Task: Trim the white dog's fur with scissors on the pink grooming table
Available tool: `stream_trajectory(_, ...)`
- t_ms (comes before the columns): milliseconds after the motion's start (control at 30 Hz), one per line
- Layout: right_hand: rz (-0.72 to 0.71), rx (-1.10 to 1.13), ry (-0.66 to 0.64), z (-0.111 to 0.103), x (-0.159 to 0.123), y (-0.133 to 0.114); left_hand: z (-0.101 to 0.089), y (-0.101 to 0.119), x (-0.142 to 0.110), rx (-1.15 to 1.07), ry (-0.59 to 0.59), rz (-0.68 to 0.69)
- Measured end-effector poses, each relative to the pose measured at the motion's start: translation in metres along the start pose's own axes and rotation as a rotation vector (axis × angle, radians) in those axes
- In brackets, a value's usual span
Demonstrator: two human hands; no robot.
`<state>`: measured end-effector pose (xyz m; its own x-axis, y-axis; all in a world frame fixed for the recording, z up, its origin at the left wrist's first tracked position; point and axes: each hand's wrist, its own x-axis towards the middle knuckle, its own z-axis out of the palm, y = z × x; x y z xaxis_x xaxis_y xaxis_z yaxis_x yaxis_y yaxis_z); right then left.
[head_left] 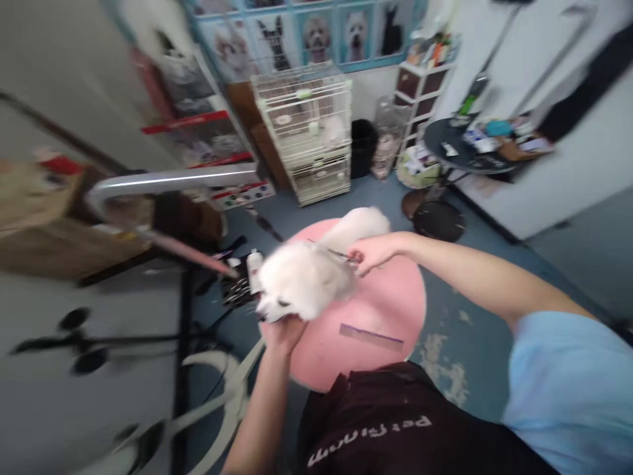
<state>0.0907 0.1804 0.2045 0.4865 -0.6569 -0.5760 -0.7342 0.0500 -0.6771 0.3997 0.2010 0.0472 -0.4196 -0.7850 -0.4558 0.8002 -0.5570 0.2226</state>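
A small white fluffy dog [311,270] stands on a round pink grooming table [390,303], its head toward the left. My left hand [283,332] is closed under the dog's chin and holds its head. My right hand [368,254] is closed on a pair of scissors [341,253] whose blades lie against the fur on the dog's back. A purple comb [370,336] lies flat on the pink table near me. The picture is blurred by motion.
A metal grooming arm [173,181] reaches over from the left. Tools and a small bottle [253,264] lie left of the table. A white wire cage [311,132], a black bin [363,146], a dark round side table [469,148] and a stool [438,221] stand behind.
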Motion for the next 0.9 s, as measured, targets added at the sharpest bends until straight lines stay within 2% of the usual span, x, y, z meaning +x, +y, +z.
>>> stream_trajectory(67, -0.022, 0.023, -0.011, -0.001, -0.004, -0.011, -0.003, 0.008, 0.006, -0.009, -0.087, -0.067)
stream_trajectory(100, -0.005, 0.019, 0.004, -0.001, -0.005, -0.014, -0.003, 0.012, 0.011, 0.008, -0.091, -0.107)
stream_trajectory(267, 0.156, 0.127, 0.065, 0.006, -0.013, -0.019, 0.012, 0.015, 0.029, 0.192, 0.086, -0.179)
stream_trajectory(333, 0.214, 0.172, 0.102, 0.012, -0.022, -0.023, 0.017, 0.01, 0.027, 0.217, 0.08, -0.228)
stream_trajectory(467, 0.353, 0.197, 0.123, 0.022, -0.04, -0.043, 0.014, 0.003, 0.027, 0.151, -0.039, -0.336)
stream_trajectory(733, 0.59, 0.272, 0.18, 0.036, -0.056, -0.095, 0.021, -0.004, 0.011, 0.139, 0.169, -0.562)
stream_trajectory(800, 0.615, 0.302, 0.183, 0.034, -0.056, -0.103, 0.022, -0.008, 0.007, 0.128, 0.156, -0.592)
stream_trajectory(900, 0.71, 0.275, 0.157, 0.026, -0.056, -0.112, 0.02, -0.013, 0.004, 0.14, 0.066, -0.583)
